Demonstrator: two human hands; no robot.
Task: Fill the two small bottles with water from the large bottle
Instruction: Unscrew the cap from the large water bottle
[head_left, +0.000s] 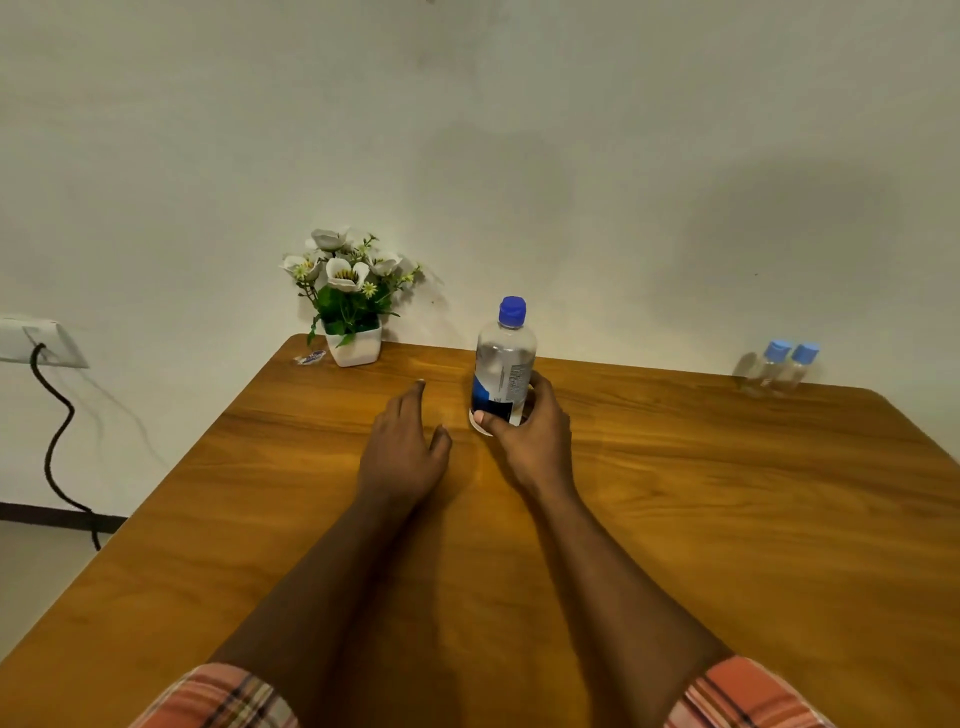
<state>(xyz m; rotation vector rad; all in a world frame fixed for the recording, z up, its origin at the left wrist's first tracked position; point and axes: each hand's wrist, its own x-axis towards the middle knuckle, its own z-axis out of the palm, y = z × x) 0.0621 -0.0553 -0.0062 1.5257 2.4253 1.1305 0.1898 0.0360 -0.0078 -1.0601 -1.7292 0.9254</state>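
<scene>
1. The desk (675, 519) has a smooth, glossy wood-grain top with rounded far corners, and its far edge meets a plain pale wall (519, 130).
2. At the far left corner stands a small white square pot (355, 349) of white flowers (345, 270) with green leaves. A small crumpled wrapper (310, 357) lies just beside it.
3. Off the desk to the left, a black cable (54, 441) hangs in loose bends from a white wall socket (36, 340).
4. The large bottle (503, 364) stands upright near the far middle of the desk. It is clear plastic with a blue screw cap (512, 310) and a blue and white label round its lower half.
5. The right hand (530, 441) grips the large bottle low down, thumb across the front and fingers curled round the label.
6. The left hand (402, 447) is palm down just beside the bottle, not touching it. Its fingers are straight and loose, and it holds nothing.
7. The small bottles (768, 371) stand side by side at the far right edge, well apart from the hands. They are clear, blue-capped and slightly blurred.
8. Nothing on the desk lies between the large bottle and the small ones.
9. Orange plaid sleeves (223, 699) show at the bottom edge.
</scene>
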